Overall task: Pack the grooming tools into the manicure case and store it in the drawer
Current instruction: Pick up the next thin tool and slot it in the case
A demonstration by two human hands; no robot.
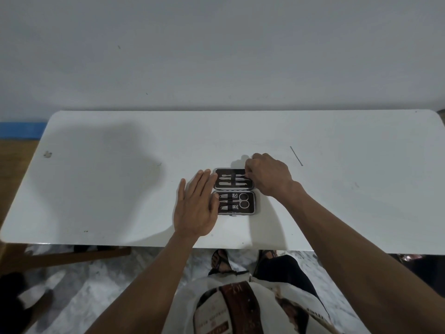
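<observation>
A small manicure case (pixel 234 191) lies open and flat on the white table (pixel 120 189), dark lining up, silver-edged. The far half holds slim metal tools (pixel 233 180) under straps. The near half holds scissors (pixel 242 200) and nail clippers (pixel 227 195).

A thin metal pin (pixel 296 155) lies alone on the white table (pixel 108 189).

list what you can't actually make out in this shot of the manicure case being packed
- Head view: the right hand covers the right end of the manicure case's far half, so whether it pinches a tool there is unclear.
- Head view: the left hand overlaps the case's left edge, hiding the tool tips there.
- Head view: the thin dark line on the table is too small to identify.
- No drawer is in frame.
</observation>
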